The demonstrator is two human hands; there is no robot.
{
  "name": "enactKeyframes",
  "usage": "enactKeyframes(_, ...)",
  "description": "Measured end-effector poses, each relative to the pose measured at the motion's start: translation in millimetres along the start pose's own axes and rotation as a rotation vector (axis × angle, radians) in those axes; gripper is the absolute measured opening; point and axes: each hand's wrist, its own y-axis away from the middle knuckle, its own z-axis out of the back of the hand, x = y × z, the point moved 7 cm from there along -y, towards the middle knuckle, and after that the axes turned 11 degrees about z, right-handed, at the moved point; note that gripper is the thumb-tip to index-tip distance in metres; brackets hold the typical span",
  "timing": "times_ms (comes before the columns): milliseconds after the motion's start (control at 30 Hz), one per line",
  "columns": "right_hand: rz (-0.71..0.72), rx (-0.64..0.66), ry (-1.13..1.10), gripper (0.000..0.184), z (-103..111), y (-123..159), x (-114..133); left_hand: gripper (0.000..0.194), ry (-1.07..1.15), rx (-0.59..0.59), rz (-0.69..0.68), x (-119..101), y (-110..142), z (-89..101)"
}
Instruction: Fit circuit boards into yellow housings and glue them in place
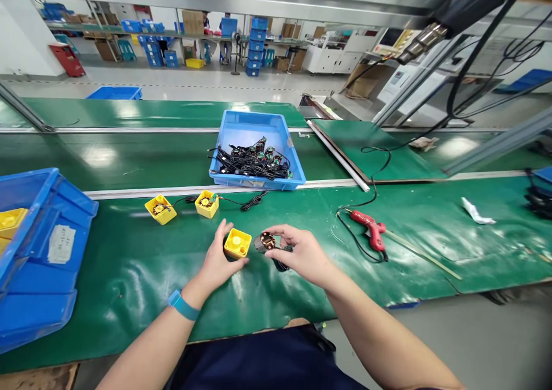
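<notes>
My left hand curls around a small yellow plastic housing, thumb and fingers on its sides, with its open top facing up. In my right hand is a small round motor with copper windings, gripped between thumb and fingers just right of the housing and apart from it. A bundled black cable hangs under the right fingers. Beyond my left hand stand two more yellow housings, one on the left and one nearer the middle, each with a wound part inside and a black cable.
A blue tray with several cabled motors stands at the back. On the left is a big blue bin holding yellow housings. A red glue gun with its glue stick lies right of my hands. A black-handled tool hangs overhead.
</notes>
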Motion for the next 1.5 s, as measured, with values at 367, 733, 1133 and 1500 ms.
enactKeyframes(367, 0.114, 0.07, 0.038, 0.038, -28, -8, 24, 0.061, -0.135, -0.071, -0.042, 5, 12, -0.2)
enactKeyframes(733, 0.087, 0.248, 0.041, 0.04, -51, -31, 24, 0.061, -0.131, -0.019, -0.046, 2, 12, 0.7)
enactKeyframes(1133, 0.075, 0.338, 0.183, 0.04, -63, -37, 32, 0.063, -0.142, -0.022, -0.069, 5, 12, -1.2)
enactKeyframes(1500, -0.015, -0.017, -0.028, 0.039, -3, -16, 2, 0.077, -0.153, -0.065, -0.043, 3, 12, 3.2)
